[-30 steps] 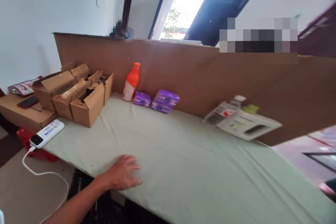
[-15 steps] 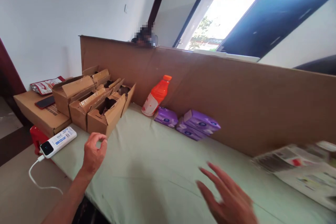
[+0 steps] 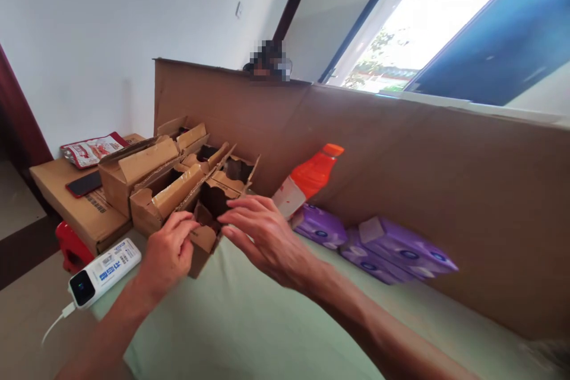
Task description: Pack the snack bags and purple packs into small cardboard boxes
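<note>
**2 hands at the nearest open carton**

The left hand (image 3: 167,252) has its fingers bent against the near end flap of the nearest carton (image 3: 209,214). They touch the cardboard, but whether they actually clamp it cannot be told. The right hand (image 3: 262,237) is released, with fingers spread and nothing held. Its fingertips (image 3: 231,217) lie at the rim of the same carton's open top. This carton is small, brown and open. It stands at the left end of the table on the green cloth (image 3: 249,320), between the 2 hands, with its dark inside showing.

Behind it and to its left, further open cartons (image 3: 146,175) are packed side by side, touching one another. To the right an orange bottle (image 3: 312,181) leans tilted at the cardboard partition (image 3: 401,160). Purple packs (image 3: 401,249) lie along the foot of that partition, just beside the bottle. Left of the left hand, a white power bank (image 3: 104,264) rests on the cloth's corner, with a cable (image 3: 53,323) running from it. Further left is a flat carton (image 3: 89,217) bearing a phone (image 3: 84,184) and a snack pouch (image 3: 93,149), with a red stool (image 3: 73,246) below. A person (image 3: 269,59) shows above the partition's top edge.
</note>
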